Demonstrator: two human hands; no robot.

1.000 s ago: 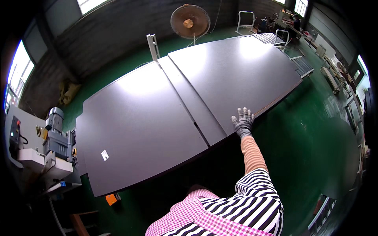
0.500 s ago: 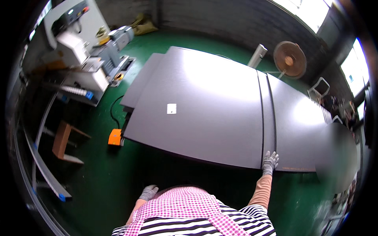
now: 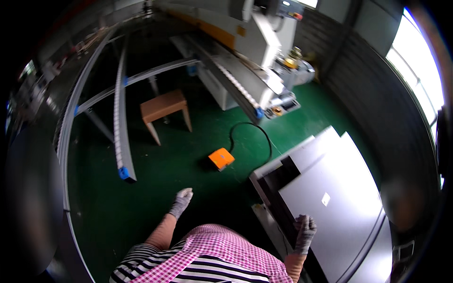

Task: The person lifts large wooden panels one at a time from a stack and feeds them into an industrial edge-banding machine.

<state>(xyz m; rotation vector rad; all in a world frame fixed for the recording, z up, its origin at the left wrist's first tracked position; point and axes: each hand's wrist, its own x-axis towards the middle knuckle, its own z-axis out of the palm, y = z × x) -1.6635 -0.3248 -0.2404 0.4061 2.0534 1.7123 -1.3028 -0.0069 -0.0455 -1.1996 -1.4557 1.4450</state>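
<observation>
My left hand, in a grey knitted glove, hangs over the green floor with its fingers curled in and nothing visible in them. My right hand, gloved the same way, is loosely closed over the near edge of a stack of dark grey panels. Nothing shows in its fingers, and whether it touches the stack I cannot tell. A small white label sits on the top panel. At the stack's left end, lower panels stick out past the upper ones.
An orange foot pedal lies on the floor, its black cable looping toward the stack. A brown stool stands beside metal rails with blue end caps. Behind is a large machine; a brick wall runs along the right.
My view has turned left, bringing the rails, stool and machine toward the middle. My right hand has come off the flat panel surface and curled. My left hand has swung out forward.
</observation>
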